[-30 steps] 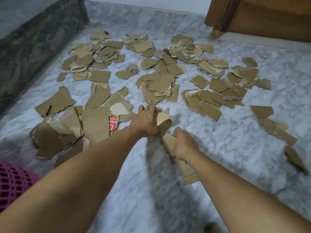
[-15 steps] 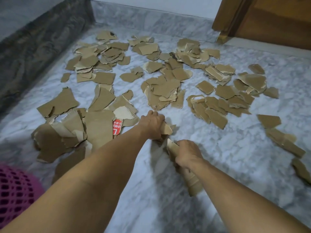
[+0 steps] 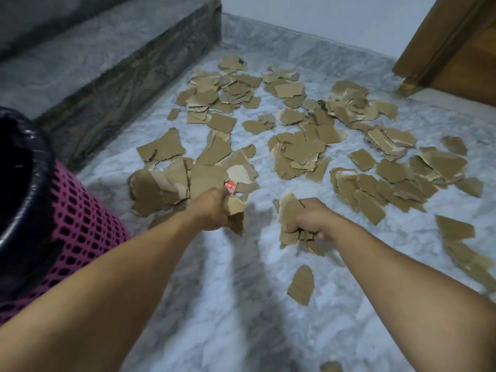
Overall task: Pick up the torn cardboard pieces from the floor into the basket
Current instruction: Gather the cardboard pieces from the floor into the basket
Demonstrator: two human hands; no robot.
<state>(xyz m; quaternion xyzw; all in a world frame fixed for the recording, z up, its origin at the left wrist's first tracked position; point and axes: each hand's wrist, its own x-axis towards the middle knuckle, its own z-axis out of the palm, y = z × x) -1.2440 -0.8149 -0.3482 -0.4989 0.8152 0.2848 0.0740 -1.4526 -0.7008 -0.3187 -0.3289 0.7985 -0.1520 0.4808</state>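
Observation:
Several torn brown cardboard pieces [image 3: 300, 154] lie scattered over the marble floor. My left hand [image 3: 212, 210] is closed around a couple of cardboard pieces [image 3: 236, 208], held just above the floor beside a pile with a red label [image 3: 230, 187]. My right hand [image 3: 311, 220] grips a bunch of cardboard pieces [image 3: 290, 210] a little to the right. One loose piece [image 3: 301, 284] lies on the floor below my right hand. The pink mesh basket [image 3: 80, 224], lined with a black bag [image 3: 26, 189], stands at the left edge.
A dark stone step [image 3: 112, 84] runs along the left side behind the basket. A wooden door and frame [image 3: 451, 47] stand at the back right. More cardboard scraps [image 3: 461, 253] lie along the right.
Both hands have lifted with their cardboard and moved apart. The view has swung left, bringing the basket into sight. One piece now lies on the floor below my right hand.

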